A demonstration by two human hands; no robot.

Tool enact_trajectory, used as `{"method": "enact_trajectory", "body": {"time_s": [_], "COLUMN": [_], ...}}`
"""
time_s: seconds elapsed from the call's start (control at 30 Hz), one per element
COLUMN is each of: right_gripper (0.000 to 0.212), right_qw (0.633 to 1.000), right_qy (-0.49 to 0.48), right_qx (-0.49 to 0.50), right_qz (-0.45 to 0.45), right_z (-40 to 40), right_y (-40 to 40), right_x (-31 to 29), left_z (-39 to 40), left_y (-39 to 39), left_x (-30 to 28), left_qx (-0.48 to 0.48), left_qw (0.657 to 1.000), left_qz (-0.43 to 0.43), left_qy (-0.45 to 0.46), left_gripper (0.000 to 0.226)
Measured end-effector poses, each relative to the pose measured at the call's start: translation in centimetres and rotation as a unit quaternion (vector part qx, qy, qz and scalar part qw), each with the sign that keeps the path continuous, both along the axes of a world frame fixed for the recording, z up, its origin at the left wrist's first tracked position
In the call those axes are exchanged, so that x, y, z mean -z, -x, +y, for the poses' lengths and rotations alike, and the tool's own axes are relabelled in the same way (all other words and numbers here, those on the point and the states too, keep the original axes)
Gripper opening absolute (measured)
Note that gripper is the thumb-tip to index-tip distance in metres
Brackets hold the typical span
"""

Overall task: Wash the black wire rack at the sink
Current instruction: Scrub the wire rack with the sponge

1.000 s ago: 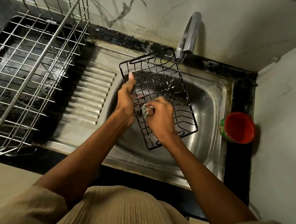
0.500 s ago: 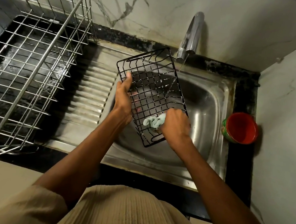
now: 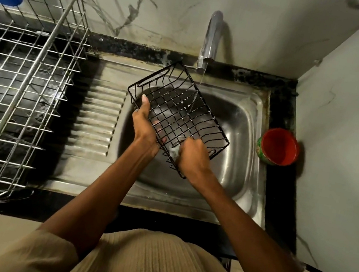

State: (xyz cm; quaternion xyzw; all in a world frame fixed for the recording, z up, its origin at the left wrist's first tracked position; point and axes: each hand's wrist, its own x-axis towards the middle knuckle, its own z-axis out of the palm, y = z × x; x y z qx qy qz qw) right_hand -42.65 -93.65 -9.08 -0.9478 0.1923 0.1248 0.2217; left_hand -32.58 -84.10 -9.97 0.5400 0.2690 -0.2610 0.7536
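Head view: we hold the black wire rack (image 3: 178, 116) tilted over the sink (image 3: 248, 132).
Our left hand (image 3: 144, 128) grips its left edge; our right hand (image 3: 192, 159) clenches a pale scrubber (image 3: 174, 151) against the near end.

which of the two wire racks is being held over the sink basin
The black wire rack, gripped by the left hand; the big silver rack stands untouched on the counter at left.

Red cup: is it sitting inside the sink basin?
No, the red cup stands on the dark counter to the right of the sink, outside its rim.
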Motion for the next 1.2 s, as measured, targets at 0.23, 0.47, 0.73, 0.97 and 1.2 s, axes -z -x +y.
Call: {"method": "enact_trajectory", "body": {"time_s": [0.23,0.47,0.73,0.97,1.2], "right_gripper": [0.026,0.036,0.028,0.034,0.027], "right_qw": [0.930,0.844,0.925,0.950,0.969], "right_qy": [-0.321,-0.333,-0.041,0.015,0.052], "right_qx": [0.152,0.380,0.371,0.308,0.226], "right_qz": [-0.093,-0.180,-0.073,-0.052,-0.084], "right_z": [-5.9,-15.5,-19.4,-17.6,-14.1], "right_y": [2.9,6.5,8.2,7.1,1.8], "right_x": [-0.8,-4.8,-4.7,-5.2,-5.5], "left_z": [-2.2,-4.9,-6.1,-6.1,-6.0], "left_y": [-0.5,-1.2,-1.4,-1.3,-1.3], "left_x": [3.1,7.0,7.1,6.9,5.7], "left_qx": [0.067,0.092,0.111,0.112,0.101], "left_qw": [0.997,0.995,0.989,0.989,0.991], "left_qz": [0.008,0.049,0.097,0.089,0.075], "left_qy": [-0.035,-0.006,0.027,0.021,0.042], "left_gripper": [0.108,0.113,0.116,0.117,0.123]}}
